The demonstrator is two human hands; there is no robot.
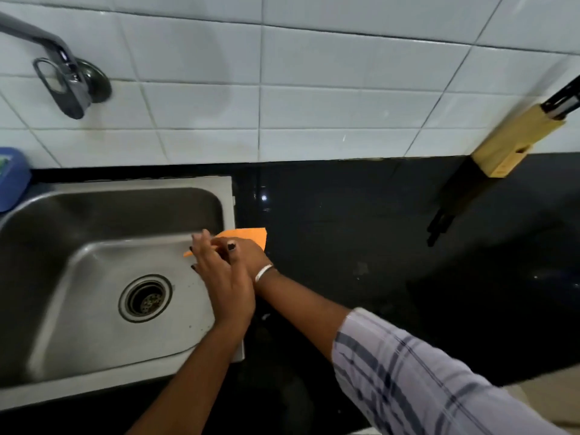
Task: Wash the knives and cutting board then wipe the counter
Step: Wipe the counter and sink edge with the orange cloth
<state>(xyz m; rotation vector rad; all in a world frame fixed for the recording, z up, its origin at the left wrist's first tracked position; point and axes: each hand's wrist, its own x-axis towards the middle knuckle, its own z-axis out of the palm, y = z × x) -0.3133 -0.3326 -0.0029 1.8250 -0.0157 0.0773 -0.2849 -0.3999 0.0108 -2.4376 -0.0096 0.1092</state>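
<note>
An orange cloth [248, 235] lies over the right rim of the steel sink [125, 183], where it meets the black counter [345, 233]. My right hand [249, 257], with a silver bangle at the wrist, holds the cloth from the counter side. My left hand [219, 277] lies partly over the right one, its fingers on the cloth's left end above the basin. A wooden knife block [508, 142] leans on the tiled wall at the far right, with black knife handles [561, 100] sticking out of it. No cutting board is in view.
A grey tap [62, 76] comes out of the white tiled wall at the top left, and no water runs. A blue container [11, 177] stands at the sink's back left corner. The basin holds only its drain [145, 298].
</note>
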